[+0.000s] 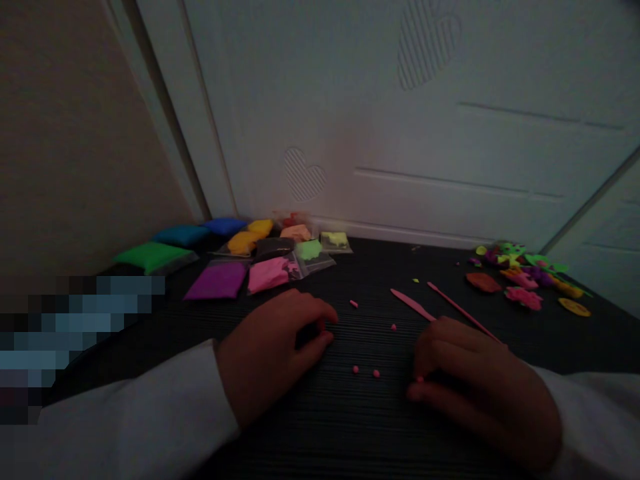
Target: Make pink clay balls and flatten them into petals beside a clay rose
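My left hand rests on the dark table with its fingers loosely curved, a gap between thumb and forefinger and nothing seen in it. On the right, my right hand is closed in a pinch, and a bit of pink clay shows at its thumb and fingertip. Between the hands lie small pink clay balls, and a smaller pink bit farther off. A short pink clay roll lies just beyond my left fingertips. Past my right hand are a pink modelling knife and a thin pink stick.
Bags of coloured clay, among them purple, pink and green, line the back left. Several shaped clay pieces, including a pink flower and a red-brown leaf-like piece, lie back right. A white panel rises behind the table.
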`<state>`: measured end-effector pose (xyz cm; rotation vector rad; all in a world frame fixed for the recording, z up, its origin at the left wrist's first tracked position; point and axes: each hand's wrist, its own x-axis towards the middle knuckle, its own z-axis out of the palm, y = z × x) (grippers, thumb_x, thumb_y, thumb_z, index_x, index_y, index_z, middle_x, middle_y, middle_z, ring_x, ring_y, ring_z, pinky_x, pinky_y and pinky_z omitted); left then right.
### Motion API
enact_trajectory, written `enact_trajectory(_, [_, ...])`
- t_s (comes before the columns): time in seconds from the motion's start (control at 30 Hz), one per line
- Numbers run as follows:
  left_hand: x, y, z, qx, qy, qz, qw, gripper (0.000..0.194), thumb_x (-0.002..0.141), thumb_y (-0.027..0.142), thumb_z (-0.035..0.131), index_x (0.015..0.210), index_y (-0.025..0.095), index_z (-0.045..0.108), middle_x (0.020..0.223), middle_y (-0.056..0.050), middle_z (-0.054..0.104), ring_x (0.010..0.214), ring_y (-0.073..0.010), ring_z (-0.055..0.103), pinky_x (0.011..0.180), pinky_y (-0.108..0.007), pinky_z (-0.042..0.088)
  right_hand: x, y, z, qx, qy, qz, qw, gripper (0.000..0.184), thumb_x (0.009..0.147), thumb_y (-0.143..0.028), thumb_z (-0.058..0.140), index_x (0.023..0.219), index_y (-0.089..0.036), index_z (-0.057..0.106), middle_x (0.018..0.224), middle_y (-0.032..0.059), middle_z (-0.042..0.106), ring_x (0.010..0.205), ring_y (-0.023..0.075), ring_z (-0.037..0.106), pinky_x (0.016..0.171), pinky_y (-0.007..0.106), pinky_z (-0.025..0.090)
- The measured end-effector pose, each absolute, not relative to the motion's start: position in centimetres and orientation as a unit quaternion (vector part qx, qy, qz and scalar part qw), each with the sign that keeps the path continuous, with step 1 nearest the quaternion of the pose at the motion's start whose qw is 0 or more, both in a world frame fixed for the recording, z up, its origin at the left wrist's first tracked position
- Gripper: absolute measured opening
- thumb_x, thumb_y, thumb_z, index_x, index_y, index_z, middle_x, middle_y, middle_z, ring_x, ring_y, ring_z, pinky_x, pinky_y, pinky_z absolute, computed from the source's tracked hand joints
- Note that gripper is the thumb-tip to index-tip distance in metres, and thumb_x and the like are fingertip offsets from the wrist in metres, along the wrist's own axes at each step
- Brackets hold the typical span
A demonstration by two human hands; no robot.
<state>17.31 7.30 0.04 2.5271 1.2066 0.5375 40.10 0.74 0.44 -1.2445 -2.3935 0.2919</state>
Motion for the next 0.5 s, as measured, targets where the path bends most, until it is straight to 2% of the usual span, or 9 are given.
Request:
enact_trajectory(0.1, [17.48,7.27,0.05,0.874,0.421,0.193,0.144,0.017,0.073,0.024,0.048,0.088,0.023,0.055,0.084,-0.001,0.055,0.078,-0.0155,0.050,0.071,-0.032,0.041,40.04,0.62,0.48,-0.442,-0.866,0.102,0.209,0.007,0.078,-0.021,0.049,0.073,-0.018,0.054,0.073,0.0008,0.054,0.070,0.0127,0.047,0.063,0.027,0.038])
enact_trajectory(0.23, [17.67,7.26,0.02,0.872,0.423,0.208,0.132,0.016,0.072,0.023,0.049,0.085,0.022,0.056,0.081,-0.002,0.056,0.075,-0.0156,0.050,0.068,-0.031,0.041,40.14,0.62,0.43,-0.424,-0.876,0.094,0.208,0.013,0.081,-0.018,0.043,0.084,-0.019,0.056,0.079,0.0024,0.056,0.075,0.0127,0.049,0.067,0.027,0.040])
enact_trajectory(0.5, [17.69,7.41,-0.43,0.869,0.415,0.241,0.120,0.014,0.070,0.021,0.049,0.082,0.021,0.057,0.077,-0.001,0.056,0.071,-0.0134,0.049,0.065,-0.026,0.040,40.36,0.94,0.04,-0.402,-0.884,0.091,0.221,0.027,0.079,-0.011,0.036,0.098,-0.021,0.054,0.087,0.0044,0.057,0.079,0.0138,0.051,0.068,0.027,0.044])
